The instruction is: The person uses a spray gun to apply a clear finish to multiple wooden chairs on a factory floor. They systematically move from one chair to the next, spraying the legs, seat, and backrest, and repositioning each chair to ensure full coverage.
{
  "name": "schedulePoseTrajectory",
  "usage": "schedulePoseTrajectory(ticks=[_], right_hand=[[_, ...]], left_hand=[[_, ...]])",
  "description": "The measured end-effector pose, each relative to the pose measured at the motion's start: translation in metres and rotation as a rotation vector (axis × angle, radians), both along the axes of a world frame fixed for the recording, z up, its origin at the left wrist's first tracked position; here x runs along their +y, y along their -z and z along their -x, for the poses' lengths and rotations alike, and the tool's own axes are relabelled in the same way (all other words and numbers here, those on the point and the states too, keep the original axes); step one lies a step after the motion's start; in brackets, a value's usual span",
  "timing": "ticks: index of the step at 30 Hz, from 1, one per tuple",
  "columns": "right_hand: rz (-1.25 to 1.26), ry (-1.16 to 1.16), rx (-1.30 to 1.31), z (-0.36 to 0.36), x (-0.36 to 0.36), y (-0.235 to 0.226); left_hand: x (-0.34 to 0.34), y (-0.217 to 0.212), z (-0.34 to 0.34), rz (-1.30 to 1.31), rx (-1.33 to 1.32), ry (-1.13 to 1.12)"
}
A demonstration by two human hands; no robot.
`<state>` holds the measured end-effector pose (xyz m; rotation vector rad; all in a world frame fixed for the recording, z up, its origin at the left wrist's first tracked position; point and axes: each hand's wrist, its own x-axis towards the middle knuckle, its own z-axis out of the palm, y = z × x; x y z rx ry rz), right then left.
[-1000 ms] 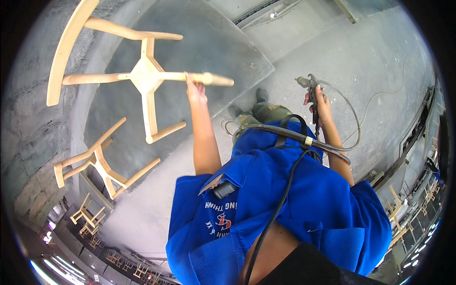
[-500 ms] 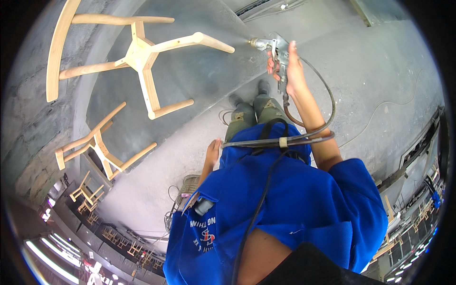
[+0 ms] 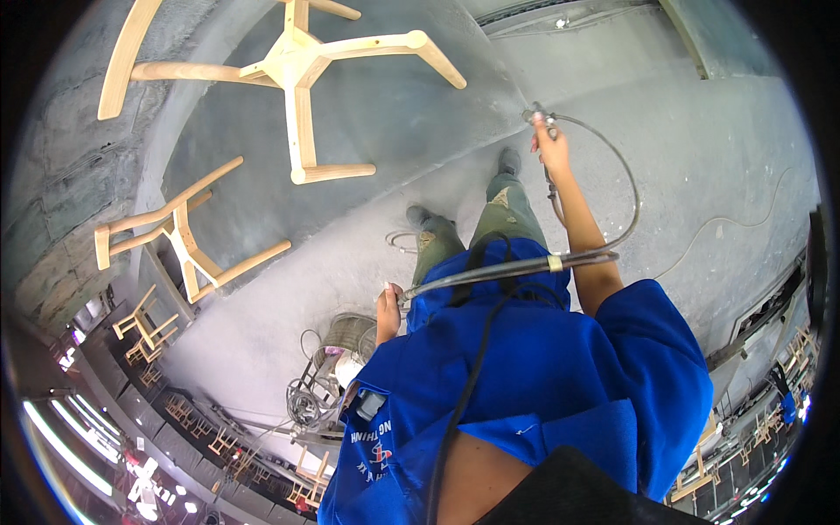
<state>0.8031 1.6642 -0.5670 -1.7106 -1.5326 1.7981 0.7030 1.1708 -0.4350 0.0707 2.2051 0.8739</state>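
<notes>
My right hand (image 3: pixel 553 150) is wrapped round a spray gun (image 3: pixel 538 114), held out ahead at arm's length, its nozzle end away from me. A faint haze hangs near its tip. From the gun a dark hose (image 3: pixel 626 179) loops round the right forearm and crosses in front of my waist. My left hand (image 3: pixel 388 308), low at my left side, closes on that hose. To the left of the gun hangs a pale, bare wooden chair frame (image 3: pixel 298 63), legs spread from a central joint; its top is cut off by the picture's edge.
A second wooden chair frame (image 3: pixel 180 229) hangs lower left, with several more (image 3: pixel 138 322) in a line behind it. A wicker-like basket (image 3: pixel 350 332) and coiled cables (image 3: pixel 304 404) stand behind my left hand. A thin hose (image 3: pixel 726 219) crosses the floor at right.
The spray gun in my right hand has moved slightly right and turned farther away. My left foot has stepped leftward. The near chair frame sits higher and farther right in view.
</notes>
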Motion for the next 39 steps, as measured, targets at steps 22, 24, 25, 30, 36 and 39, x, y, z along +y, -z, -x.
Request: schedulePoseTrajectory(ticks=[22,24,25,30,36,39], right_hand=[[-0.611,-0.013,0.183,0.137,-0.191,-0.241],[-0.475,-0.056,0.230,0.146,-0.199,-0.237],[-0.450,-0.113,0.279,0.149,-0.203,-0.236],[-0.176,-0.277,0.394,0.138,-0.220,-0.236],[0.334,-0.147,0.745,0.123,-0.247,-0.170],[0.504,-0.027,0.638,0.134,-0.254,-0.103]], left_hand=[[-0.114,0.018,0.132,-0.533,0.030,-0.165],[-0.110,0.009,0.134,-0.517,0.026,-0.142],[-0.110,0.005,0.133,-0.489,0.032,-0.112],[-0.104,-0.006,0.128,-0.400,-0.003,-0.016],[-0.087,-0.014,0.123,-0.340,-0.007,0.053],[-0.083,-0.023,0.121,-0.217,-0.076,0.033]])
